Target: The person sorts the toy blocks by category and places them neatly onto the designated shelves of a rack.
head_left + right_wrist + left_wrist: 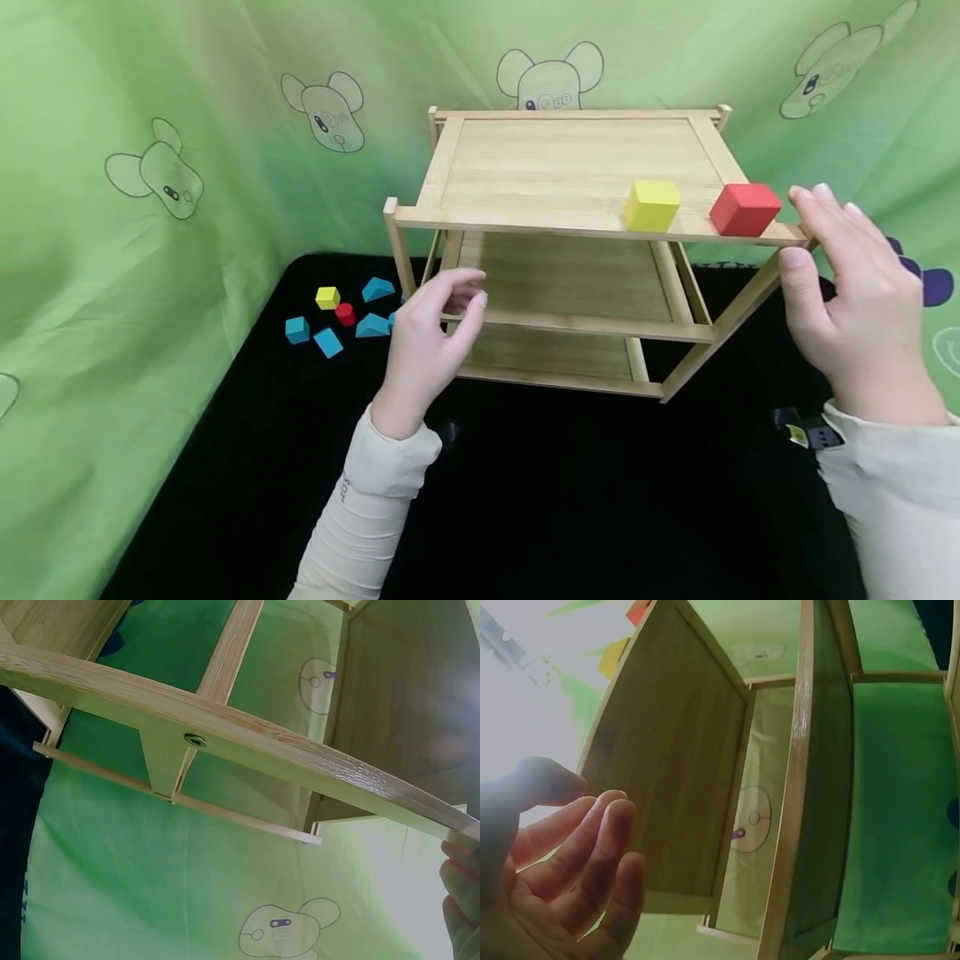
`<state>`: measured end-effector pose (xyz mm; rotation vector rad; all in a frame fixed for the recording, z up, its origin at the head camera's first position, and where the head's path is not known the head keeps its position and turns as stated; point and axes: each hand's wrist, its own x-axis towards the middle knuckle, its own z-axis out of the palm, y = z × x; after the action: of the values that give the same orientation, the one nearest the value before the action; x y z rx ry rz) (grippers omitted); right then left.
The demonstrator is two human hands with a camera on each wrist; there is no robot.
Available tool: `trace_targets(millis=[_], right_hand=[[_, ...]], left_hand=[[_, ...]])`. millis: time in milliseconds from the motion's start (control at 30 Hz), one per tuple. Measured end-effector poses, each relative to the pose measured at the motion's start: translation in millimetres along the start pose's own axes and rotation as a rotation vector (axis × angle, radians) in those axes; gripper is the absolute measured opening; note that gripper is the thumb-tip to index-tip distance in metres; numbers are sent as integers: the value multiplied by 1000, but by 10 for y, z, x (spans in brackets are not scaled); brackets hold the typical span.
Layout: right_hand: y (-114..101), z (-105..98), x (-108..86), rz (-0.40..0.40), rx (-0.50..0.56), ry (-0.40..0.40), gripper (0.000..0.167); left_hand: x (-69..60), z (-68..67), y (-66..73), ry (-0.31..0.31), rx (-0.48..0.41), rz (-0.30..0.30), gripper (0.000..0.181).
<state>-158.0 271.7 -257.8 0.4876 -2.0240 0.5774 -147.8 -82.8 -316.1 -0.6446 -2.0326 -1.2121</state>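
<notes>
On the top shelf of a wooden rack (570,158), a yellow cube (652,206) and a red cube (746,209) stand apart near the front right corner. The right hand (862,300) is at that corner, just right of the red cube, its fingers extended; whether it touches the wood is unclear. In front of the rack's left part hangs the left hand (435,333), fingers loosely bent and holding nothing. The left wrist view shows the left hand (577,862) beside the underside of a shelf (682,750). Fingertips (461,877) of the right hand show at the right wrist view's edge.
Left of the rack on the black cloth (225,467) lie a small yellow cube (327,297), a red cylinder (346,314) and several blue blocks (328,342). Two lower shelves (562,275) sit beneath the top. A green printed curtain (225,50) surrounds the rack.
</notes>
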Motion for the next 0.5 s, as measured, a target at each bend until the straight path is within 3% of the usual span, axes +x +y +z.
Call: trace_targets(millis=[200, 333, 500], right_hand=[[-49, 83, 18, 8, 35, 32, 65], [-55, 83, 26, 12, 29, 33, 64], [-23, 26, 11, 21, 8, 26, 65]], left_hand=[[29, -209, -71, 110, -1, 6, 16], [28, -335, -112, 177, 11, -44, 16], [28, -421, -162, 210, 22, -100, 17]])
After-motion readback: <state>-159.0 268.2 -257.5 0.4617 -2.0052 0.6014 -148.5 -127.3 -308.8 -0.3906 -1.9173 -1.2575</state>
